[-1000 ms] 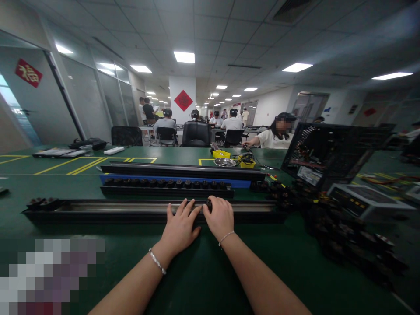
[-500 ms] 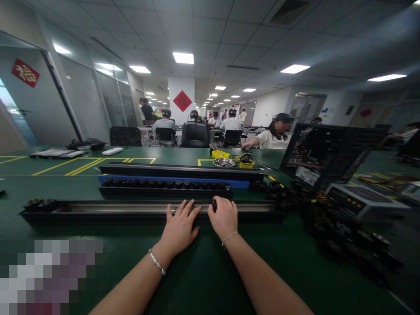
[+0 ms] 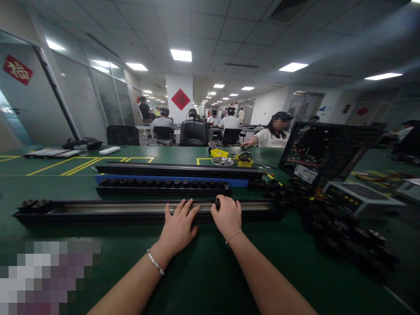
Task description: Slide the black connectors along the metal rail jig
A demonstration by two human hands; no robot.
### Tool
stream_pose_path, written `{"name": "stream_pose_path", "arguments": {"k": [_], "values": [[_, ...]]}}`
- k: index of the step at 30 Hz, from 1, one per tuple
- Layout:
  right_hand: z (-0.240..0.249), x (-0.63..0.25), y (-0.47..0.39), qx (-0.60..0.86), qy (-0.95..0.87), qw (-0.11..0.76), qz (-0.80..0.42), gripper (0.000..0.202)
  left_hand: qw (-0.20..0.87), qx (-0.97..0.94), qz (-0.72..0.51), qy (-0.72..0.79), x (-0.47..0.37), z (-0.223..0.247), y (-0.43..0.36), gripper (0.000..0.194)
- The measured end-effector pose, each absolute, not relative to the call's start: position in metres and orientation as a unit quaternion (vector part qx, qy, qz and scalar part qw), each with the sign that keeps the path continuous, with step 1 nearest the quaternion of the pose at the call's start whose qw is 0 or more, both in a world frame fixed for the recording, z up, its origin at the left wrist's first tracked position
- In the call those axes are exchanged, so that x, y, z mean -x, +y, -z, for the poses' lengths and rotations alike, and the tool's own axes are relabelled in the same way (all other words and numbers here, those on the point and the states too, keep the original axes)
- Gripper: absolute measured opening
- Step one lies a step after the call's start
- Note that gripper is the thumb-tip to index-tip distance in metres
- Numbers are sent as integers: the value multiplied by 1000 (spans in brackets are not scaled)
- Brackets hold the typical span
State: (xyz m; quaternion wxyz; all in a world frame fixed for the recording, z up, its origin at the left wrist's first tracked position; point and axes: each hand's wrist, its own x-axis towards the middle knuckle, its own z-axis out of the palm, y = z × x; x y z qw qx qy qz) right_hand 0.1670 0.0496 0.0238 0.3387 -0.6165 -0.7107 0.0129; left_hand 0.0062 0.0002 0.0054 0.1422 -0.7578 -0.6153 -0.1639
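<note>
A long black channel rail [image 3: 108, 214] with a bare metal inner strip lies across the table in front of me. My left hand [image 3: 177, 225] rests on its near edge, fingers spread and holding nothing. Pinched in my right hand [image 3: 227, 215], over the rail, is a small round black part [image 3: 217, 203], mostly hidden by the fingers. Several black parts [image 3: 34, 205] sit in the rail's left end. Behind it, a shorter black rail [image 3: 157, 190] carries a row of round black parts [image 3: 177, 183].
Another black rail [image 3: 180, 169] lies behind, above a blue strip [image 3: 241, 181]. Many loose black parts [image 3: 341, 232] are heaped at the right, beside a power supply [image 3: 361, 199] and an open computer case [image 3: 324, 153]. Yellow trays [image 3: 219, 153] and a metal dish [image 3: 223, 162] stand farther back; a person [image 3: 274, 133] sits across.
My right hand has shifted slightly right along the rail with the black part. The left hand stays on the rail. The view has turned a little.
</note>
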Motion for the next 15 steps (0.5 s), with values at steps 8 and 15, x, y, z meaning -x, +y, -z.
{"name": "stream_pose_path", "arguments": {"k": [8,15], "values": [[-28,-179,52,636,-698,328,-22,22,141,755,168,-618,-7,-6,-1,52],[-28,-183,54,646,-690,325,-31,30,135,755,159,-622,-8,-7,-1,52]]}}
